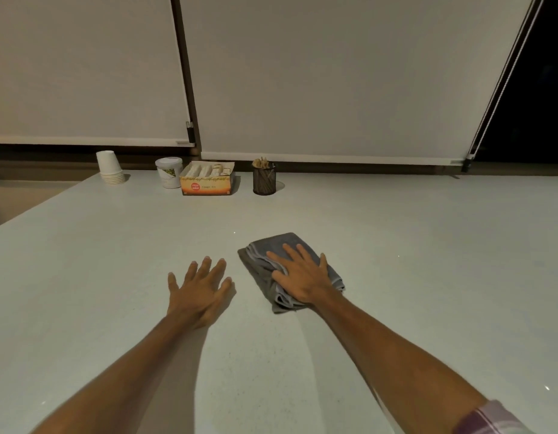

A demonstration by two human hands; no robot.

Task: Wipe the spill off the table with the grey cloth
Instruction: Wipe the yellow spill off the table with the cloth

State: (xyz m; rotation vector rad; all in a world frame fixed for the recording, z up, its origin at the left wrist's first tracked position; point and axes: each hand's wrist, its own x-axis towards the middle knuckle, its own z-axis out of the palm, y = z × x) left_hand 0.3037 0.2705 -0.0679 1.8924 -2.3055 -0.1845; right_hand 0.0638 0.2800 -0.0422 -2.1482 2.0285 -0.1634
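Person, two bare forearms, uncovered from wrist to frame edge. Left hand (pixel 200 292) and right hand (pixel 302 277): no rings, watch, bands or gloves visible; five fingers each, short nails. Right arm: rolled or pushed-up sleeve (pixel 490 418) at the lower right corner, pale lilac fabric with a darker maroon stripe.

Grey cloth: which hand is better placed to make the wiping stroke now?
Right. The right hand already lies flat on the folded grey cloth, pressing it to the table. The left hand rests open on bare tabletop beside the cloth, not touching it.
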